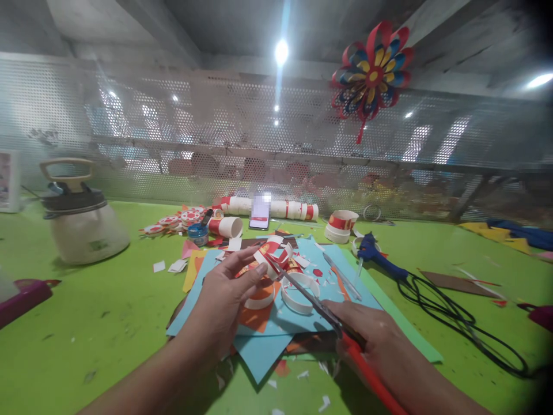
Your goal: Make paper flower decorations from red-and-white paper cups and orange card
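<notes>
Between the thumb and fingers of my left hand [231, 282] is a red-and-white piece of paper cup [270, 251], curled and partly cut. My right hand [374, 325] grips the red handles of a pair of scissors [317, 302]. Their blades point up and left, with the tips at the cup piece; whether they are cutting through it I cannot tell. Below lie white paper rings [301, 295] on light blue paper sheets [259, 353], along with an orange paper piece [254, 320] and small scraps. My left fingers partly hide one ring.
A blue glue gun [375, 253] with a coiled black cord lies at the right. Behind stand a phone [259, 212], stacked paper cups [285, 207] and a blue jar [197, 234]. A large bottle [82, 225] stands left. A paper flower [374, 75] hangs above.
</notes>
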A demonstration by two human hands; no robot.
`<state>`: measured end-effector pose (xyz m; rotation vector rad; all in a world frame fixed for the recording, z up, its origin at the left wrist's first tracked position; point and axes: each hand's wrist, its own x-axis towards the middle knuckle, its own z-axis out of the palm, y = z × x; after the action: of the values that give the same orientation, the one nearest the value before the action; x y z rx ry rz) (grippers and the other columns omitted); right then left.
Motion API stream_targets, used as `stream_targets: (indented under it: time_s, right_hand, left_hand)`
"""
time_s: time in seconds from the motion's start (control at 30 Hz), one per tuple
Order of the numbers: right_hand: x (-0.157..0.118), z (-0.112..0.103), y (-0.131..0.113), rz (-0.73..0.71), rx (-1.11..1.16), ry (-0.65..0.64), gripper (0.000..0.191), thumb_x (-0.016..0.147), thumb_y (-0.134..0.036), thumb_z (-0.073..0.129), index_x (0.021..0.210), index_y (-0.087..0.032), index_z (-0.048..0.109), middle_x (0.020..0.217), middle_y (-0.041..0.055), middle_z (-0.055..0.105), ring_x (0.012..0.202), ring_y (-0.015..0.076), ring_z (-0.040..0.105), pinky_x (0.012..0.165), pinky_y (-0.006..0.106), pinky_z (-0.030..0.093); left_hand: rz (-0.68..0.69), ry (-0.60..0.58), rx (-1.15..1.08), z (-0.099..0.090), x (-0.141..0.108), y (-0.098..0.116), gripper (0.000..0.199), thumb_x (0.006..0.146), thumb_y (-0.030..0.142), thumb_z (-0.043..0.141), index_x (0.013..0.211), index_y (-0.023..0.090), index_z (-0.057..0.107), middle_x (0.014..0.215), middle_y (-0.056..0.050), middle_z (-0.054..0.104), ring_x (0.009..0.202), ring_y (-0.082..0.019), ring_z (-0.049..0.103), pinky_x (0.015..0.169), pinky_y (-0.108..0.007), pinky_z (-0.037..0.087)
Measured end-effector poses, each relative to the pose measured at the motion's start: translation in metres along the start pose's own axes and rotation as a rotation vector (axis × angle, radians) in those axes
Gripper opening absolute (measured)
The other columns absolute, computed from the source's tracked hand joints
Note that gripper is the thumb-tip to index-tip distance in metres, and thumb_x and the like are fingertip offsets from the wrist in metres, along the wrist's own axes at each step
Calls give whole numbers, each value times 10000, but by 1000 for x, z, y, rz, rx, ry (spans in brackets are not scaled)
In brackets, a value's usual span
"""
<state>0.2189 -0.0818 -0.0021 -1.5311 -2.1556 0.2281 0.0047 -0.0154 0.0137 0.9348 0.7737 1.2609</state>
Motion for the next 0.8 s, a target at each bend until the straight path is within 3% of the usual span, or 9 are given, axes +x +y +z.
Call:
stream_targets:
  time_s: [0.23,0.63,0.8]
  right_hand:
    - [3,3,6,-33,0,17,305,846,-200,495,1090,-216,677,881,71,718,782,217,657,734,330,521]
    - [1,5,7,-11,52,-19,310,856,-218,516,1136,-233,649,884,65,702,810,227,648,762,349,512]
    - [1,7,9,-6,83,-42,313,877,-265,518,1167,-229,630,906,66,693,847,222,641,784,358,504]
  left_hand:
    - [4,14,-39,-1,2,-1,469,690,259,768,1125,153,630,997,-124,717,924,-240,669,863,-361,496]
    - [25,-2,0,1,0,0,376,702,245,760,1057,175,659,983,-93,718,887,-203,671,785,-295,511]
    - [7,-10,-8,-2,0,-1,421,699,256,761,1094,168,643,1024,-115,705,896,-217,671,776,-300,509]
